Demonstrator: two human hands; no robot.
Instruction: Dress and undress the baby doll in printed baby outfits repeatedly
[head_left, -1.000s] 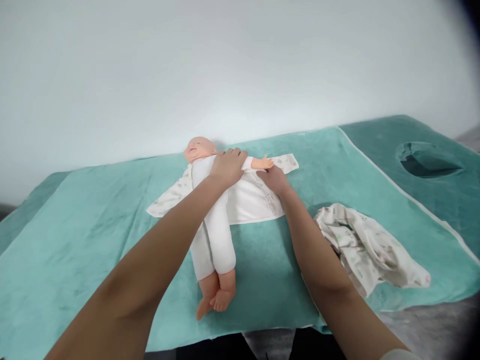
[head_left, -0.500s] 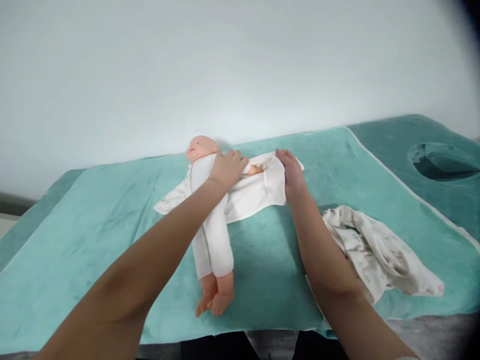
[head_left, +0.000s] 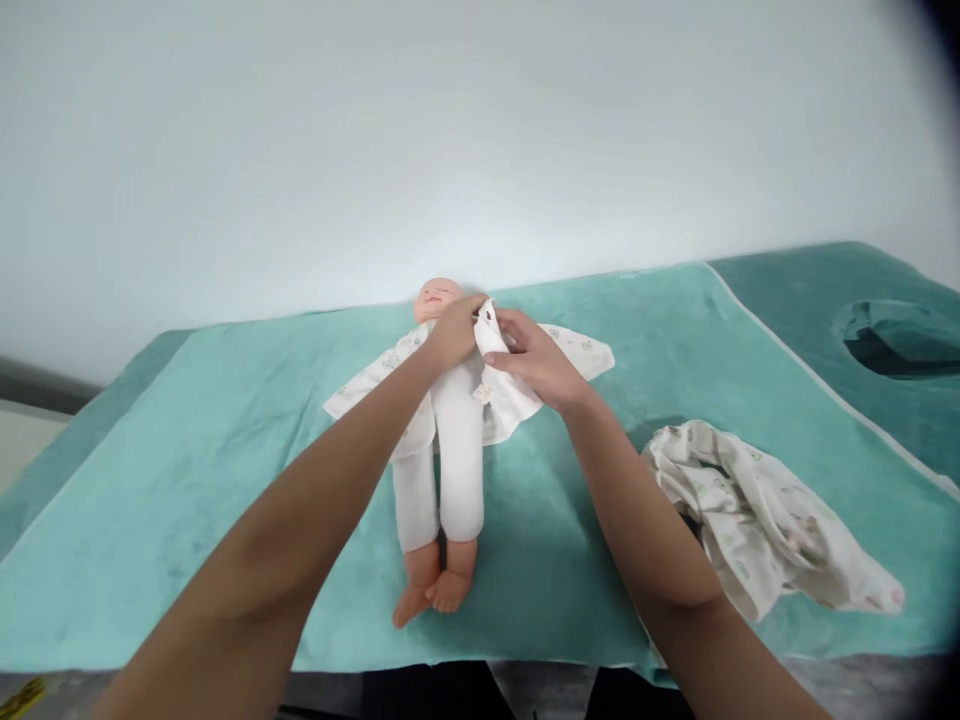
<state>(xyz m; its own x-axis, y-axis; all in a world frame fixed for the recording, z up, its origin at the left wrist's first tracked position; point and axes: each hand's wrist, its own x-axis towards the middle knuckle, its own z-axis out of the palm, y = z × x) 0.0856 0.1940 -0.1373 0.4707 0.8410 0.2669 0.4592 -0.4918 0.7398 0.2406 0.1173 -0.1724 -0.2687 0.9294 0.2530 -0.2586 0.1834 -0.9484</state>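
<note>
A baby doll [head_left: 463, 470] with a white cloth body lies on its back, its head toward the wall. A white printed baby shirt [head_left: 510, 410] is spread under and around it, with a sleeve out at each side. At the doll's upper chest, my left hand [head_left: 456, 335] is closed at the shirt's raised edge, its fingertips partly hidden. My right hand [head_left: 536, 360] grips the folded front flap of the same shirt beside the doll, thumb toward me. The doll's arms are out of sight behind my hands and the cloth.
Below them is a teal sheet [head_left: 225, 480] over a padded bed. A crumpled printed baby garment [head_left: 765, 510] lies at the right, near my right forearm. Farther right the bed has a face hole [head_left: 900, 340]. The white wall [head_left: 480, 150] borders the far edge.
My right hand has drawn the shirt's flap leftward, toward the doll's chest. The doll has rolled from its side onto its back. My left hand now meets the flap's edge.
</note>
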